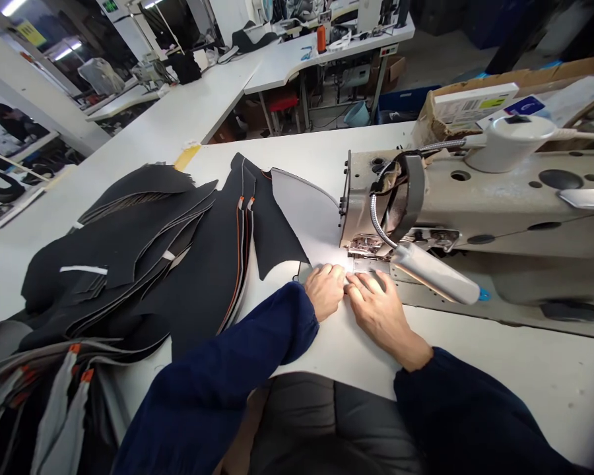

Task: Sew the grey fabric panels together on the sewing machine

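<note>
White table [549,369] — grey panel [304,208] slanting lengthwise toward left hand [325,291]

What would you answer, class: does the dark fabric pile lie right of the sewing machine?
No, the dark fabric pile lies to the left of the sewing machine.

I am reaching forward with both arms, and my two hands are lying just beside each other, fingertips close together. My left hand [325,292] is showing its back, the fingers curling downward, their tips too hidden to tell whether they are pinching. My left forearm [228,369] is slanting up from the lower left, dark blue cloth covering it to the wrist. My right hand [380,315] is facing palm down, its fingers stretching out slightly apart. My right wrist [416,349] is showing bare, and my right forearm [480,409] is angling from the lower right.
</note>
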### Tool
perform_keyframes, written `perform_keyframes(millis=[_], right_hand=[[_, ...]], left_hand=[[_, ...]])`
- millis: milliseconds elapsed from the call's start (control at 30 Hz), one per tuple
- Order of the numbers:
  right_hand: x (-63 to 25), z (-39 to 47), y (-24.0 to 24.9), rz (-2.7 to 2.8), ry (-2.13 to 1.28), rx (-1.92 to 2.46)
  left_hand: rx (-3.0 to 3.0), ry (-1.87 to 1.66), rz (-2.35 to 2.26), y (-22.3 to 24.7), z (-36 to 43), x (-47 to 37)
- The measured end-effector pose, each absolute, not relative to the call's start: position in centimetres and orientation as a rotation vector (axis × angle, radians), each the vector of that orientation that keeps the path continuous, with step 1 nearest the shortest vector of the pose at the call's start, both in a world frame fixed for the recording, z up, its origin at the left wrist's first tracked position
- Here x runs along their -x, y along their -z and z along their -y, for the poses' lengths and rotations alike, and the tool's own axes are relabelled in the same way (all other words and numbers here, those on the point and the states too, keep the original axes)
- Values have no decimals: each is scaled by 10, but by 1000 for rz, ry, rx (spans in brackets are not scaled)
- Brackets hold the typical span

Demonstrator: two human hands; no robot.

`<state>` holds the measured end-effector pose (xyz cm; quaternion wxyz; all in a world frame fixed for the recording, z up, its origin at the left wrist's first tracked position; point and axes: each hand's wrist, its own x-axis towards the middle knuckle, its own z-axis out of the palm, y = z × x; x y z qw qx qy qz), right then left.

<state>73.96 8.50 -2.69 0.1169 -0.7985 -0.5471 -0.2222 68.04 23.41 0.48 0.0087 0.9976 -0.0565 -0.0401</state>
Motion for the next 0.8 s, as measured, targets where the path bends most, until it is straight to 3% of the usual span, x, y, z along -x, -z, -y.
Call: perform_keyframes(millis=[333, 800], right_hand=[[-747, -84, 33, 1470, 678, 2359], [-748, -74, 37, 1271, 599, 2234]], left_hand=[[-3053, 47, -95, -8, -233, -705], [-3028, 9, -135, -10, -236, -712]])
